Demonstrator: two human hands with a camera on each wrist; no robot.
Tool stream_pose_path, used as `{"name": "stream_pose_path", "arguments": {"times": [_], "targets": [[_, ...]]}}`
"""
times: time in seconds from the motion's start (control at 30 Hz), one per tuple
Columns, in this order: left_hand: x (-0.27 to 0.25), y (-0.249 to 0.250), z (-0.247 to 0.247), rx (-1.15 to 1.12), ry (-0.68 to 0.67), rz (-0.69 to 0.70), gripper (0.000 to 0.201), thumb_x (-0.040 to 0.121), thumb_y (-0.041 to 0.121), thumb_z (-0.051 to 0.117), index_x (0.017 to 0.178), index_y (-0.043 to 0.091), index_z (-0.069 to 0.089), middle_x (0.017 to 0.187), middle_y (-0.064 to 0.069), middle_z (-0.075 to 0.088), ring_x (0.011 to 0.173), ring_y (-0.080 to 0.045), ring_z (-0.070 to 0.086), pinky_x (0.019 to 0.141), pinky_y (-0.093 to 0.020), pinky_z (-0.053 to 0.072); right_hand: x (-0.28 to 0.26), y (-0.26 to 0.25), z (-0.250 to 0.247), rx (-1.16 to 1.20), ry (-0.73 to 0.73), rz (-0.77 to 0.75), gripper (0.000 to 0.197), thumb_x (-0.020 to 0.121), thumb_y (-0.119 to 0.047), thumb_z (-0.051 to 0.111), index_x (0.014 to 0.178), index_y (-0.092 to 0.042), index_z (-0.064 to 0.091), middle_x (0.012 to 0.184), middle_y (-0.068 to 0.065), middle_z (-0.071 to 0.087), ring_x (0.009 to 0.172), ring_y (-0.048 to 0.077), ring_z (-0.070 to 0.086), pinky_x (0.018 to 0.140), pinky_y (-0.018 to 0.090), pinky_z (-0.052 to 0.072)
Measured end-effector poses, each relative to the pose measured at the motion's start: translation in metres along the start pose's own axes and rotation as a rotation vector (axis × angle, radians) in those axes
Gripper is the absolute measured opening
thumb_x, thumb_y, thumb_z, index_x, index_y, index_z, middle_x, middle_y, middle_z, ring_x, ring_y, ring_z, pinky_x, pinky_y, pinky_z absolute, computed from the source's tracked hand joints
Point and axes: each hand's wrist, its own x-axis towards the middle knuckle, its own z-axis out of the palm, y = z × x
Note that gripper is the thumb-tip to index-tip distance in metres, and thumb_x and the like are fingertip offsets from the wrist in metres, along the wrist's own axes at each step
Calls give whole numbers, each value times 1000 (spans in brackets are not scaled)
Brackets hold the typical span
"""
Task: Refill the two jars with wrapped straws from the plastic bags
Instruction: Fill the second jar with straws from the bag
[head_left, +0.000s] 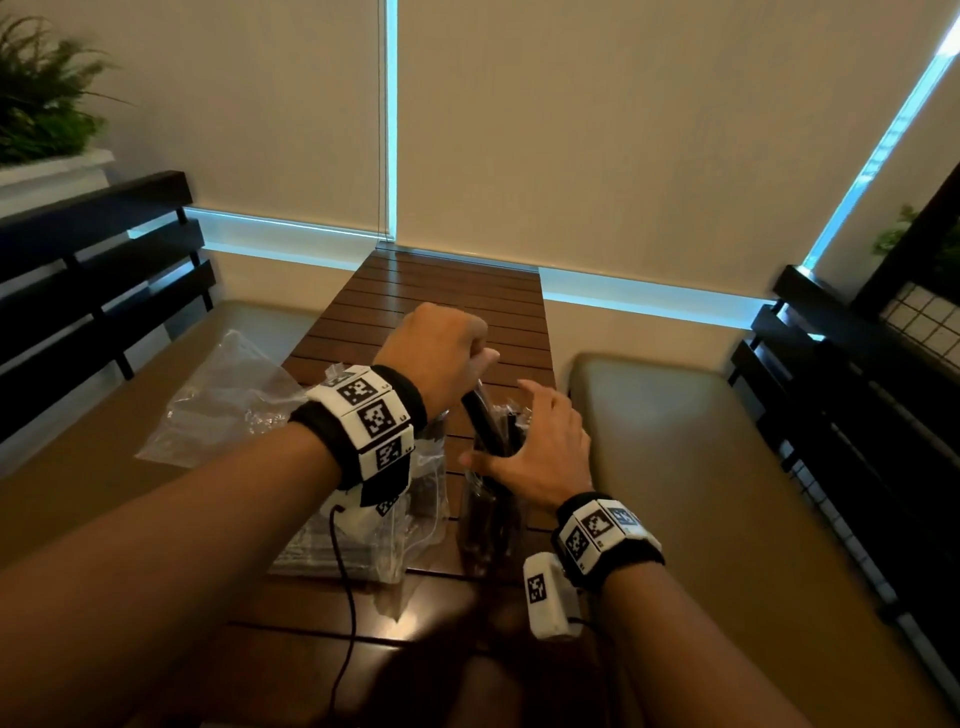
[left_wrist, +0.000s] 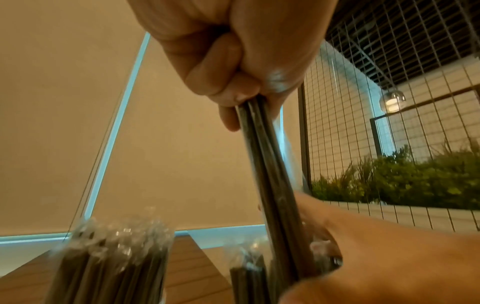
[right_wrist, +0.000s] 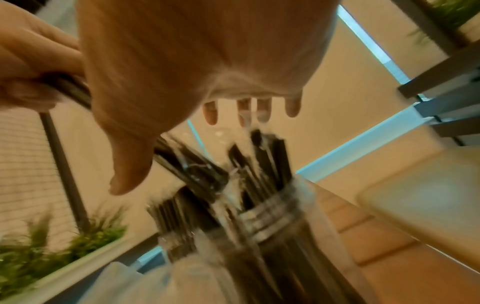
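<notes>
A bundle of straws (head_left: 483, 423) is gripped at its top end by the left hand (head_left: 441, 353), fingers curled round it. Its long axis runs steeply downward, lower end in the mouth of the right jar (head_left: 491, 514), mid-worktop (head_left: 441, 291). The right hand (head_left: 540, 447), nearer the jar, is spread beside its mouth, holding nothing.
</notes>
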Motion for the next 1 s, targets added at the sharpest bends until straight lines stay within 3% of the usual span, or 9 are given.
{"name": "stream_pose_path", "arguments": {"times": [0.07, 0.2, 0.27, 0.4, 0.57, 0.67, 0.73, 0.83, 1.0], "targets": [[-2, 1, 12, 65, -51, 50, 36, 94, 38, 57, 65, 20, 46, 66, 6, 49, 64, -13, 48, 64, -25, 39, -5, 11, 12, 72, -99, 68, 112, 53, -73, 77, 145, -35, 24, 147, -1, 33, 133, 22, 36, 109, 50, 36], [-5, 5, 41, 139, -148, 151, 26, 98, 36, 51, 84, 15, 55, 82, 2, 47, 76, -20, 52, 71, -31, 47, -12, 13, 27, 333, -106, 92, 83, 57, -47, 88, 121, -37, 37, 127, -8, 42, 106, 8, 52, 75, 17, 46], [-7, 6, 58, 175, -209, 175, 28, 99, 37, 48, 94, 12, 57, 89, -1, 49, 82, -27, 59, 72, -37, 51, -10, 9, 31, 382, -73, 70, 74, 57, -43, 89, 111, -37, 40, 119, -10, 45, 97, 2, 54, 68, 16, 48], [-18, 2, 89, 176, -373, 199, 30, 102, 40, 35, 113, 15, 48, 109, -4, 46, 86, -29, 60, 69, -38, 49, -8, 8, 42, 424, -16, 47, 70, 61, -48, 82, 113, -37, 37, 113, -13, 52, 93, 7, 60, 76, 39, 58], [-30, -4, 98, -139, -387, 78, 53, 96, 62, 26, 133, 25, 32, 121, 1, 37, 89, -20, 57, 77, -41, 53, -6, 19, 45, 337, -7, 48, 88, 64, -59, 73, 137, -36, 28, 133, -7, 40, 106, 11, 53, 88, 42, 56], [-21, -8, 82, -324, -126, -74, 36, 99, 40, 39, 130, 22, 40, 121, 2, 40, 92, -12, 55, 76, -32, 51, -6, 23, 42, 300, 66, 58, 104, 57, -64, 78, 141, -37, 24, 137, -8, 29, 118, 18, 48, 95, 46, 51], [-14, -25, 76, -348, -46, -268, 19, 94, 19, 47, 112, 22, 51, 112, 1, 51, 88, -14, 56, 76, -35, 53, -5, 21, 38, 252, 147, -1, 103, 61, -64, 79, 144, -42, 22, 142, -7, 24, 126, 21, 42, 100, 49, 46], [-18, -47, 78, -233, -332, -412, 15, 87, 11, 51, 95, 23, 58, 100, -2, 64, 87, -20, 62, 78, -39, 56, 2, 11, 30, 93, 193, -131, 87, 76, -64, 67, 148, -43, 22, 154, 0, 17, 137, 25, 32, 107, 49, 35], [-40, -40, 97, -131, -622, -307, 28, 96, 30, 52, 113, 11, 62, 108, -10, 67, 95, -26, 64, 84, -40, 55, 6, 5, 36, -95, 29, -252, 46, 96, -45, 49, 140, -34, 45, 150, 2, 36, 140, 21, 28, 113, 52, 30]]}}
